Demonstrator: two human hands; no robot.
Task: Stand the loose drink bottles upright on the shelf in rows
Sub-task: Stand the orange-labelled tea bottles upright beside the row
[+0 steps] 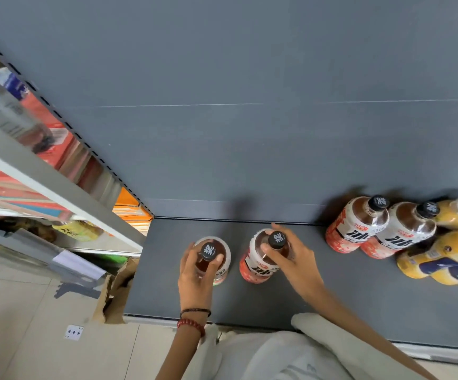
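Shelf, near left: left grip clamped round left bottle at its neck; right grip clamped on right bottle likewise. Both bottles upright, side by side.

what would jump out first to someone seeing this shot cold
Two hands meet mid-frame over the dark shelf, each gripping an upright black-capped tea bottle near its top: the left hand on the left bottle, the right hand on the right bottle. At the far right, near the back panel, a pair of tea bottles and yellow juice bottles crowd together.
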